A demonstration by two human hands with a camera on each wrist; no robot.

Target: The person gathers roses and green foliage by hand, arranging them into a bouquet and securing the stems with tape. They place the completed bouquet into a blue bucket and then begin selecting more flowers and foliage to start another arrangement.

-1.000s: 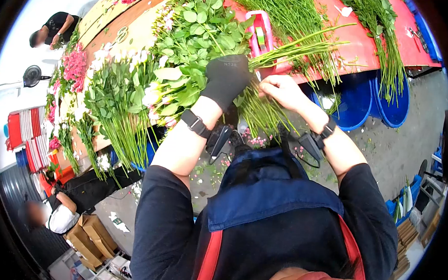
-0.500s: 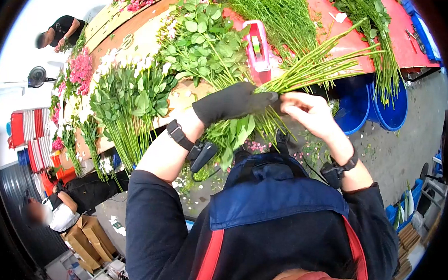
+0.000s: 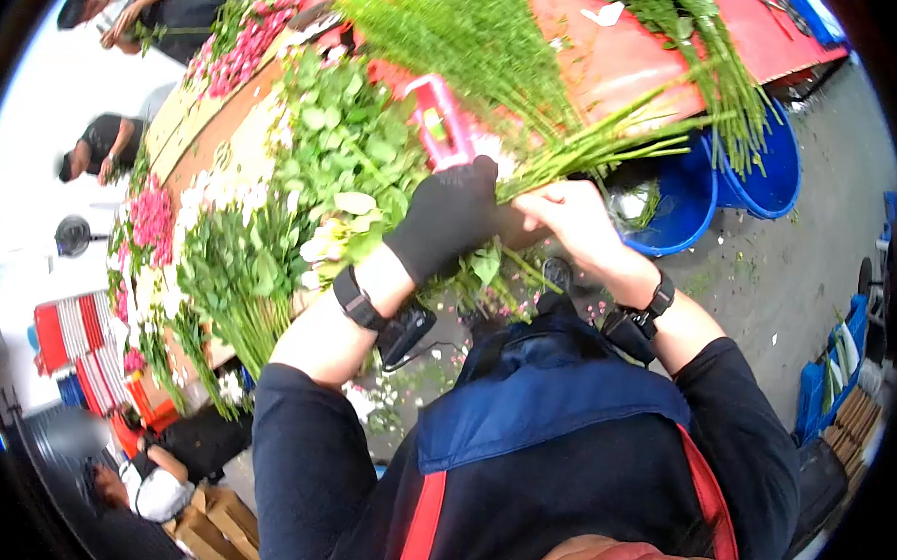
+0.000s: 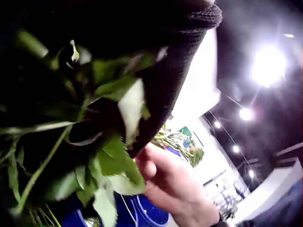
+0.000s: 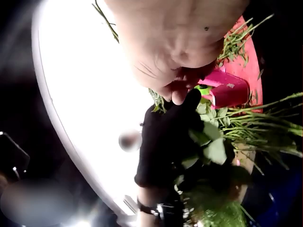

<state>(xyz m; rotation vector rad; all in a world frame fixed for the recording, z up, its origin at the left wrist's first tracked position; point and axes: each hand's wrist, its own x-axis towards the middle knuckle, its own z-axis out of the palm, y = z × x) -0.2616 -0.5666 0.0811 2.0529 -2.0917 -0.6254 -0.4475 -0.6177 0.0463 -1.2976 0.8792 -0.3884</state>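
My left hand, in a black glove, grips a bunch of green flower stems above the table's near edge. The bare ends fan out to the upper right, and leaves hang below the glove. Close against the gloved fingers is my bare right hand, its fingers bent at the stems. In the right wrist view, the right fingertips meet the glove's thumb side; I cannot tell what they pinch. Leaves fill the left wrist view beside the dark glove.
A pink tape dispenser stands on the red tabletop behind the hands. Leafy roses, white-flowered bunches and fine greenery lie around it. Blue buckets stand right of the table. Several people are at the left.
The bunch and both hands have shifted slightly left and upward in the head view since half a second ago. The right hand stays beside the glove. The view has turned, showing another person at upper left.
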